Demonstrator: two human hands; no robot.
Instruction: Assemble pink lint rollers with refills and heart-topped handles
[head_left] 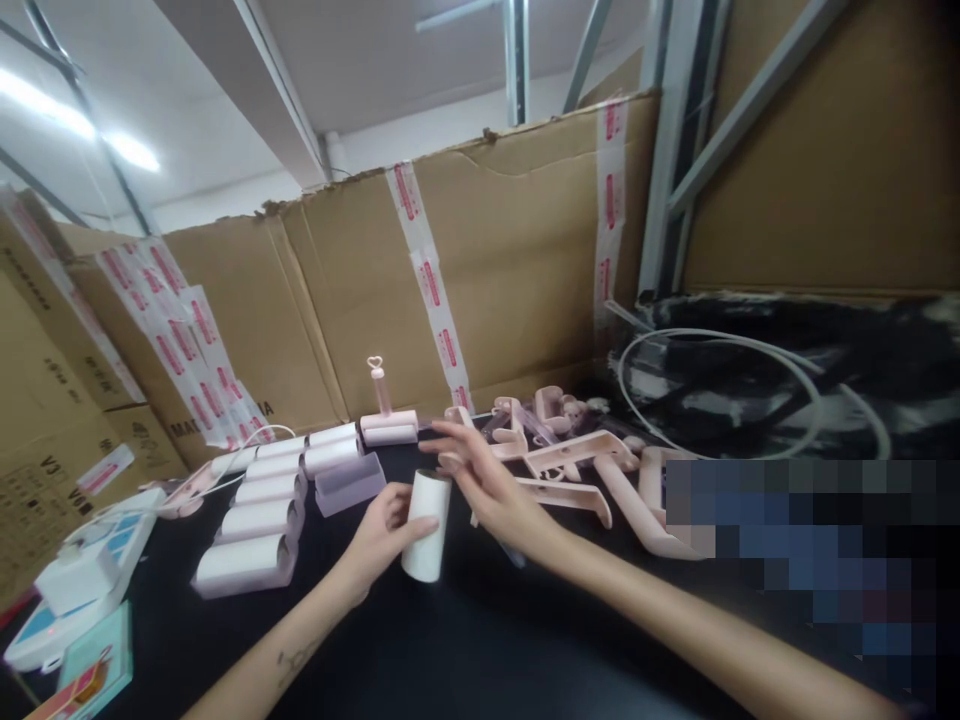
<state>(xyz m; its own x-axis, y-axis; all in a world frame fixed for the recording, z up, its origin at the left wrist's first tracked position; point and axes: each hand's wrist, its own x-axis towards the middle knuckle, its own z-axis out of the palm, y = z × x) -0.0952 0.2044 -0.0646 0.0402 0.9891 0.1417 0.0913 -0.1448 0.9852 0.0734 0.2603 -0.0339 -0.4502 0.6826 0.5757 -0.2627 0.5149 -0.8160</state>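
My left hand is closed round a white paper roll, which stands nearly upright with a slight tilt above the black table. The roll's open upper end faces up. My right hand is just right of that end, its fingers stretched out and apart; whether it touches the rim I cannot tell. Behind my left hand lies an open translucent purple case. Left of it, several white rolls sit in similar cases in two rows. Pink plastic handles are heaped beyond my right hand.
At the back stands a pink piece with a heart-shaped loop, by another roll. A power strip with cables and a teal card lie at left. Cardboard walls the rear. A coiled white cable is at right.
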